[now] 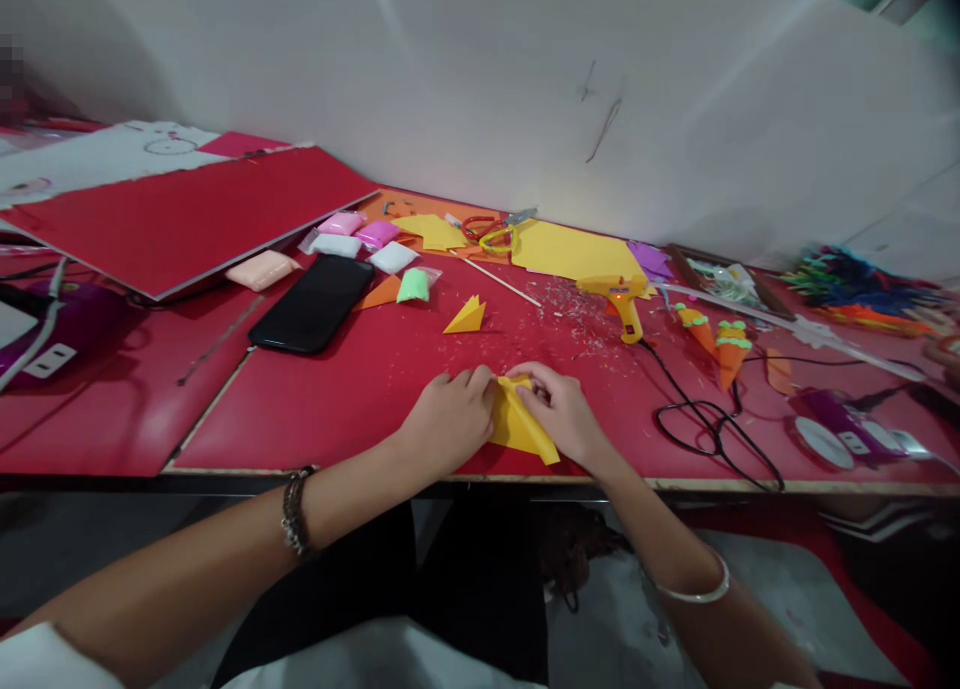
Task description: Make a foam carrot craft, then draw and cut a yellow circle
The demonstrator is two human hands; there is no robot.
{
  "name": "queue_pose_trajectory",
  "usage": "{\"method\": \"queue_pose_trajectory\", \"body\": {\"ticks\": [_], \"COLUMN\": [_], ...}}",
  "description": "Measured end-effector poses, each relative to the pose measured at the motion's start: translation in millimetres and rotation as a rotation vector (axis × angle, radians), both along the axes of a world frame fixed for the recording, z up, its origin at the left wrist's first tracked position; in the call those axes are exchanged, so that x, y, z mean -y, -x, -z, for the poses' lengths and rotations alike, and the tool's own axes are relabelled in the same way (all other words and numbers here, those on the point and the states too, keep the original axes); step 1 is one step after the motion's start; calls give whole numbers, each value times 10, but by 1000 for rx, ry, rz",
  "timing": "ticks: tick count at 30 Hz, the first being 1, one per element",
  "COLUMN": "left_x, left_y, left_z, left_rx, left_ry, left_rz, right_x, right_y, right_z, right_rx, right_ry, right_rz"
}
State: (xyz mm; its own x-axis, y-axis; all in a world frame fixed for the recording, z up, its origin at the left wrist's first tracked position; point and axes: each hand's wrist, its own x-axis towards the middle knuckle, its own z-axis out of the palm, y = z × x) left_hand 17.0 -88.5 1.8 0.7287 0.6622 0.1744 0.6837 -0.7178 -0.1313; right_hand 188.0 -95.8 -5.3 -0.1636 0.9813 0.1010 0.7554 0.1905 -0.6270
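Between my two hands, near the table's front edge, lies a sheet of yellow paper (517,419) with its right side folded or rolled over into a narrow strip. My left hand (457,414) has its fingers curled over the paper's left and upper part. At the upper right, my right hand (561,407) pinches the folded edge between thumb and fingers. Some fingertips are hidden behind the paper. Just beyond my hands a small folded yellow paper piece (466,316) with pointed tips rests on the red table (352,409).
A black phone (313,304) and bagged clay (414,285) lie to the left, before a red board (195,214). Scissors (499,231) and yellow sheets (574,251) are at the back. A yellow glue gun (619,299) with a looping cord, and orange cones (729,354), sit right.
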Motion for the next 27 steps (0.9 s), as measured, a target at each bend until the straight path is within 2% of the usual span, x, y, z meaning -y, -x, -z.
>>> {"method": "queue_pose_trajectory", "body": {"ticks": [3,7,13,19,24,27], "left_x": [-2,12,22,11,16,20], "left_y": [-15,-33,-43,-55,-49,-44], "left_z": [-8,-9,-5,11,10,10], "left_rx": [-41,-96,-115,-102,-118,-131], "left_ry": [4,-4,-11,-2,7,-1], "left_rz": [28,47,39,29,34,47], "right_x": [28,49,98,197,174,157], "right_y": [25,-9,-76,-17,25,12], "right_z": [-23,2,-18,-68,-31,-39], "right_rx": [114,156,42,-98,-142,-111], "right_ry": [-44,-91,-14,108,38,37], "right_rz": [-4,22,85,53,153,133]}}
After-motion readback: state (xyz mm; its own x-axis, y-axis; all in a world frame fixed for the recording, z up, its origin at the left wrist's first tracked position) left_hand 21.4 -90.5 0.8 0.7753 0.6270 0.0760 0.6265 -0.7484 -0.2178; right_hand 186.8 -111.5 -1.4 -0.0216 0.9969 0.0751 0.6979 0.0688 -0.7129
